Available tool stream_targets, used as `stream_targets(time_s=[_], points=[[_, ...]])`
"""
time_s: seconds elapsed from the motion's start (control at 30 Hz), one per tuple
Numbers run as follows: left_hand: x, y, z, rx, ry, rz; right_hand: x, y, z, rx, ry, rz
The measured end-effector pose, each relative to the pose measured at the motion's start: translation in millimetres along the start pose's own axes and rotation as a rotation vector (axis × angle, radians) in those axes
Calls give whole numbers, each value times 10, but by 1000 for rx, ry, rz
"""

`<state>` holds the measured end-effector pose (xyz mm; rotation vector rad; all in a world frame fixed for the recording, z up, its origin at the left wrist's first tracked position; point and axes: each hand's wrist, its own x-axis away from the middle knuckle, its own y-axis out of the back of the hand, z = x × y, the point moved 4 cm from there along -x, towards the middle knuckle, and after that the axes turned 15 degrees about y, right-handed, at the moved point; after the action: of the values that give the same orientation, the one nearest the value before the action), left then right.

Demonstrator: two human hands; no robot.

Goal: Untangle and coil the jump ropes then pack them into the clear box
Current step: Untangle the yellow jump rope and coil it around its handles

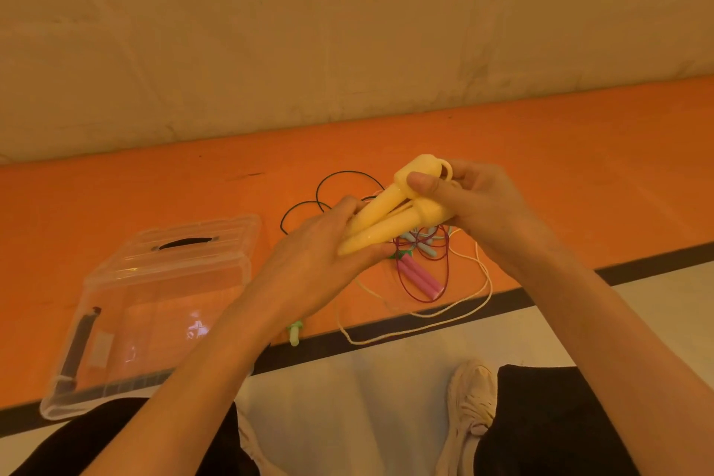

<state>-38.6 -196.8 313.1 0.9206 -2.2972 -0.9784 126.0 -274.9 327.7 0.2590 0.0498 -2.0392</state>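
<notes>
Two yellow jump-rope handles (390,214) are held together in mid-air above the orange floor. My right hand (475,201) pinches their thick top ends, thumb on top. My left hand (317,255) cups their tapered tips from below. Their pale cord (459,305) hangs down and loops over the floor's edge. Under the hands lies a tangle: pink handles (421,276) with a dark red cord, blue-grey handles (425,245), and a dark green cord (328,189) in loops. A green handle (294,332) peeks out beside my left forearm. The clear box (154,305) stands at the left with its lid on.
The orange floor (560,174) runs to a pale wall (347,31) behind. A black stripe (425,325) borders it near me, then pale flooring. My knees in dark trousers and a beige shoe (471,406) are at the bottom.
</notes>
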Motion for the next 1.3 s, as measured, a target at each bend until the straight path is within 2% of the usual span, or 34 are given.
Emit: stream_targets(time_s=[0.1,0.2,0.27,0.37,0.53,0.73,0.8,1.3], points=[[22,-32,11,-111,-17,-45,-7,10,-26,5,-20,22],[23,19,18,53,-16,34,-25,107,-34,-157,-153,27],[13,81,36,163,4,63,-14,187,5,-287,-216,92],[24,139,37,254,-3,116,11,230,50,-233,-112,223],[43,126,16,335,-15,243,15,180,40,-176,-5,217],[108,57,-55,494,-80,514,-18,143,61,-409,-8,245],[130,54,-71,516,-98,557,-29,148,70,-457,10,274],[139,162,-52,507,-38,502,-25,112,42,-606,-15,246]])
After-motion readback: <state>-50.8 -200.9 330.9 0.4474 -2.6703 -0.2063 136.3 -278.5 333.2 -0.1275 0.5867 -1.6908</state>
